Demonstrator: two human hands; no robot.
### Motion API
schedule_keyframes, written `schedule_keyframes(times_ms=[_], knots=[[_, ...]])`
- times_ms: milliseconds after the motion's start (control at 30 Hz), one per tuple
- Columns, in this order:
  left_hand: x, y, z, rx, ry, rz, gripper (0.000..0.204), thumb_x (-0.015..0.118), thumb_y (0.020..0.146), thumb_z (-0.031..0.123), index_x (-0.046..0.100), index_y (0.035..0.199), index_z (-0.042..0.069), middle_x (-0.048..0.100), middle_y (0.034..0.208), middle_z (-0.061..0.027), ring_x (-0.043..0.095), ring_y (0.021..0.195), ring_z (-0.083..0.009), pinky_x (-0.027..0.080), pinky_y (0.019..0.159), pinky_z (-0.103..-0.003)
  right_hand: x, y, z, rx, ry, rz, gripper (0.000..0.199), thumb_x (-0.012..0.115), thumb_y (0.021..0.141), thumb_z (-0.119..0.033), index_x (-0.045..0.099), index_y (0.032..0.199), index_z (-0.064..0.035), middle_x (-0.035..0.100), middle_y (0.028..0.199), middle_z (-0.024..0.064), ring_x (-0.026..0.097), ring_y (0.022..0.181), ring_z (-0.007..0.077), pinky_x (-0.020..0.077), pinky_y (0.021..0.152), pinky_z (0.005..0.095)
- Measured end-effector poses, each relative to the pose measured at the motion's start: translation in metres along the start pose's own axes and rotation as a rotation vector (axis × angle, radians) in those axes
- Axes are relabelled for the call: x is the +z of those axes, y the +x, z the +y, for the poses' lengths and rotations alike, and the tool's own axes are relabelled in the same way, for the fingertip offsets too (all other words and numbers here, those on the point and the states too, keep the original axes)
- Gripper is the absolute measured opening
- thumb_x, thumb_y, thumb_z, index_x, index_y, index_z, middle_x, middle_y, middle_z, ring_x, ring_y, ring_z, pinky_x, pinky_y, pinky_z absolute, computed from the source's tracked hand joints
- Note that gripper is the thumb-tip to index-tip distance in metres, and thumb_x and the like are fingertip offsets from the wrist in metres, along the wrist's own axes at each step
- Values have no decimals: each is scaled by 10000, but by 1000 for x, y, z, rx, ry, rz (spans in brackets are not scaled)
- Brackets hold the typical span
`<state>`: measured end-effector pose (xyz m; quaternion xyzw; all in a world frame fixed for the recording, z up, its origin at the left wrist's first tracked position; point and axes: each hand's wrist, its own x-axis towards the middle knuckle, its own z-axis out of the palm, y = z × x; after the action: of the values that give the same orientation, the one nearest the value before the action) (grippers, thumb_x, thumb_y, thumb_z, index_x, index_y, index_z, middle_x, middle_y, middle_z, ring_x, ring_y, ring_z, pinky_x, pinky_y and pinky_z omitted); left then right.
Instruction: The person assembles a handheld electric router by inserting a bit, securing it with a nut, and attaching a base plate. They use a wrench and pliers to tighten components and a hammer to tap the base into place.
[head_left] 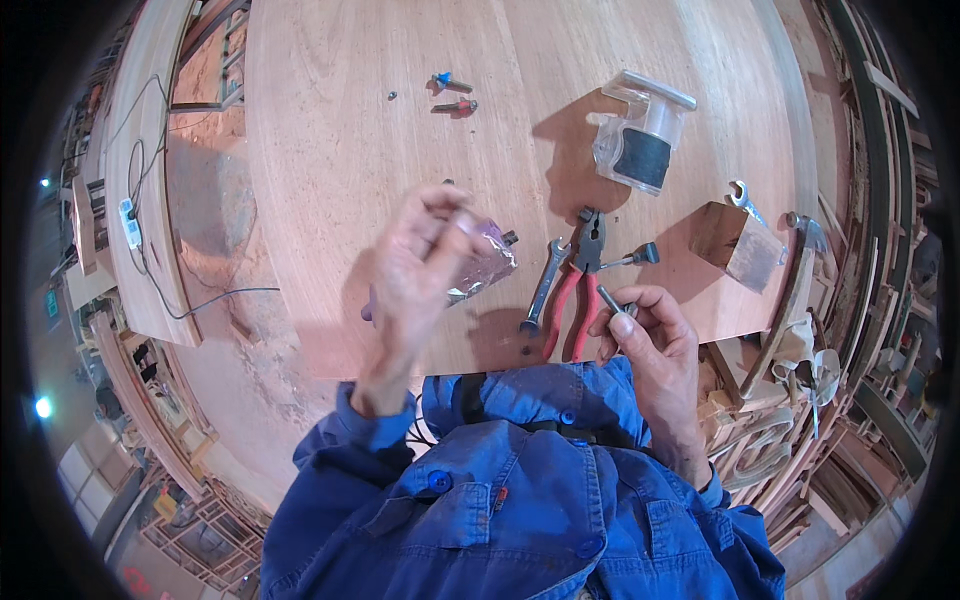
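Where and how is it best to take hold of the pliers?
Probably by the middle of both red handles, from above and the near side. The pliers lie with the handles spread toward the wearer, so a palm could span them. Mind the wrench close on the left and the right hand, holding a pin, close on the right.

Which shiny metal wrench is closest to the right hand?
The silver metal wrench beside the red-handled pliers; the other silver wrench lies by the brown wooden block, farther from the right hand.
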<state>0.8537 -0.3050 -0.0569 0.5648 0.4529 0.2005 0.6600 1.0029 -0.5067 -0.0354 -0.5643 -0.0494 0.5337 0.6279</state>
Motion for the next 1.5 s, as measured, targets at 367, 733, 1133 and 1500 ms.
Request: schedule_keyframes(times_ms=[367,733,1133,1500], knots=[[-70,97,-30,92,370,123,211,631,1021,161,662,1135,-14,630,821,-14,599,694,-57,473,606,-204,-13,7,-2,20,34,57,254,653,1010,-108,606,1226,17,727,968,114,647,790,109,530,737,255],[1,27,32,-16,544,-270,146,657,995,133,676,1040,-4,650,783,-51,587,666,-96,465,593,-252,-50,4,28,107,-14,284,173,686,997,-143,590,1092,-35,703,932,84,642,728,109,539,665,257],[73,-24,-40,305,682,-262,465,635,960,70,525,1408,16,703,998,-229,721,824,-394,580,696,-435,-51,49,47,-352,-921,222,346,658,914,-13,646,1258,-43,744,967,147,740,859,287,568,715,365],[78,33,-32,447,827,-414,291,612,982,31,569,1270,34,656,841,-158,677,716,-268,537,631,-380,-41,27,41,-74,-285,156,231,598,1046,-175,632,1180,10,688,932,42,615,804,90,516,708,268]])
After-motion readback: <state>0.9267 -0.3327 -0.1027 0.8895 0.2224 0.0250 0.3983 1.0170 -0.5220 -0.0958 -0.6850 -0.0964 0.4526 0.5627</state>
